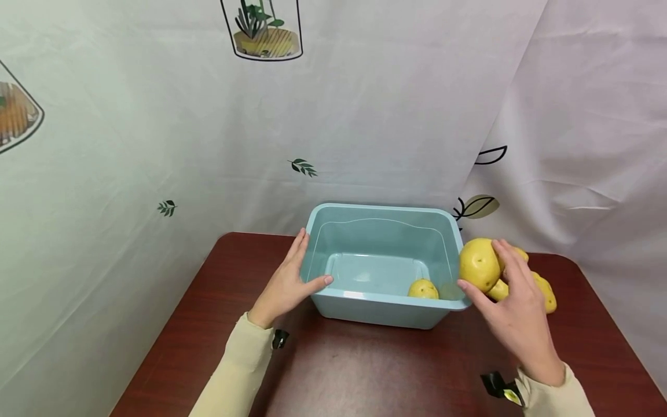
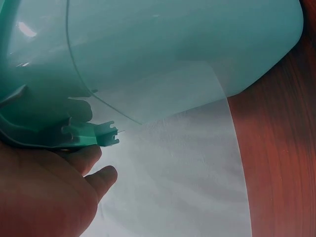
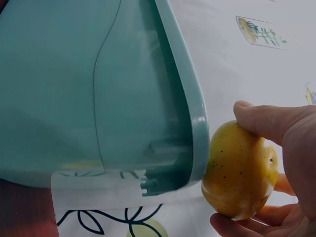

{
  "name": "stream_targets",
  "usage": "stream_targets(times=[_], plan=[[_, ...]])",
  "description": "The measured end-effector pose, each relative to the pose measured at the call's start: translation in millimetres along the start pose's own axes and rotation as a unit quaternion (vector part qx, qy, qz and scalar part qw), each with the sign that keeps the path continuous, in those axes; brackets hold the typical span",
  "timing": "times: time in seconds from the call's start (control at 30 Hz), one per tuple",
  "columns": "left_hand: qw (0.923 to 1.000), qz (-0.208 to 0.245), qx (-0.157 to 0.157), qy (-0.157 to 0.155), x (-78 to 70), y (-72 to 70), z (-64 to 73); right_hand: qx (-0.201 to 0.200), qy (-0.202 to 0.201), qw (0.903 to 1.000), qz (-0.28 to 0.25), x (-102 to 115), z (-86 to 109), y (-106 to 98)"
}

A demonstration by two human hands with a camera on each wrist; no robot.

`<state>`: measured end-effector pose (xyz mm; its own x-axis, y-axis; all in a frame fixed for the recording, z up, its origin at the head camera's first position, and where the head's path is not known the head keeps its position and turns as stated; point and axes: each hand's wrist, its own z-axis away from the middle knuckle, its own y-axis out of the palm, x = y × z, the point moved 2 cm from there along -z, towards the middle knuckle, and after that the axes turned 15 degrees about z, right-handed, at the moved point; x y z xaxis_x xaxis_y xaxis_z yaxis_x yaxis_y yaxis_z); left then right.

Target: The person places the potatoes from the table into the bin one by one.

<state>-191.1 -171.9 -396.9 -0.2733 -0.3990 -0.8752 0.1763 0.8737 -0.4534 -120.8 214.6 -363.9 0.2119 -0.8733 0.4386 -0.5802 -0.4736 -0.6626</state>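
Note:
A light blue plastic bin point(image 1: 365, 297) stands on the table. A yellow potato point(image 1: 424, 288) lies inside it near the front right corner. My left hand point(image 1: 286, 286) rests at the bin's left front corner, its fingers straight along the outside and the thumb reaching over the rim. My right hand point(image 1: 513, 310) grips a yellow potato point(image 1: 478, 264) between thumb and fingers, close beside the bin's right rim. In the right wrist view, this speckled potato point(image 3: 239, 173) overlaps the outer rim. Behind the right hand are more yellow potatoes point(image 1: 545, 291), partly hidden by it.
The dark red wooden table point(image 1: 365, 370) reaches toward me in front of the bin. Behind it hangs a pale cloth point(image 1: 385, 116) with printed leaves and jars. A small black object point(image 1: 279, 339) shows at the left sleeve, and another black piece point(image 1: 492, 383) at the right.

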Motion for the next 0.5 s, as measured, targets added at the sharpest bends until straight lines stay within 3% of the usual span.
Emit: stream_targets(times=[0.5], plan=[[1.0000,0.001,-0.003,0.002,-0.3,-0.1,0.6,0.031,-0.016,0.9993,-0.014,15,-4.1,13]])
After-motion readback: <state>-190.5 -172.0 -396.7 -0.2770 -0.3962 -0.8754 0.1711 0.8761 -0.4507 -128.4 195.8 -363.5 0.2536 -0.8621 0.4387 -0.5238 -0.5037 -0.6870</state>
